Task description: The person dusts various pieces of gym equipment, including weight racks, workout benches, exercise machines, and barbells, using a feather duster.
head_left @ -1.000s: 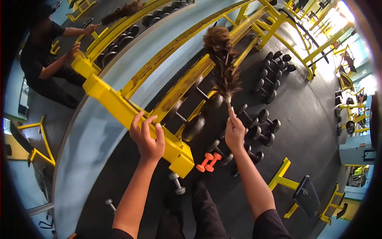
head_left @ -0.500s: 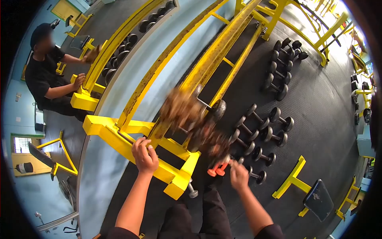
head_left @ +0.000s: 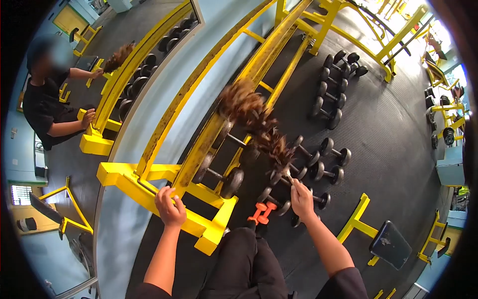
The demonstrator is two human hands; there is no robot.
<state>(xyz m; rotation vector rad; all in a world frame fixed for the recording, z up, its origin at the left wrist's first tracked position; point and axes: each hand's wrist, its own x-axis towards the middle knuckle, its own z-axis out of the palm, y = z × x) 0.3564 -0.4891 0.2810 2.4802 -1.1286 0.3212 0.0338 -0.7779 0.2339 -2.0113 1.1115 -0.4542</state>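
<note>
My right hand (head_left: 302, 202) is closed around the handle of a brown feather duster (head_left: 256, 115). The duster's feathers reach up and left over the yellow dumbbell rack (head_left: 206, 226) and its dumbbells, blurred by motion. Two black dumbbells lie on the rack's near end, the closer dumbbell (head_left: 215, 174) partly over the rails. My left hand (head_left: 171, 208) rests on the rack's end beam, its fingers bent over the edge and the thumb apart. Just left of my right hand, small orange dumbbells (head_left: 262, 212) stand on the floor.
Several black dumbbells (head_left: 326, 174) lie in rows on the black rubber floor. A yellow bench frame with a dark pad (head_left: 391, 243) stands at the right. Along the left wall, a mirror (head_left: 59, 164) reflects a person and the rack. More yellow gym equipment (head_left: 323, 30) stands at the back.
The feather duster has moved up and away along the rack, uncovering dumbbells at the near end. My right hand has risen slightly; my left hand stays on the beam. The view has shifted.
</note>
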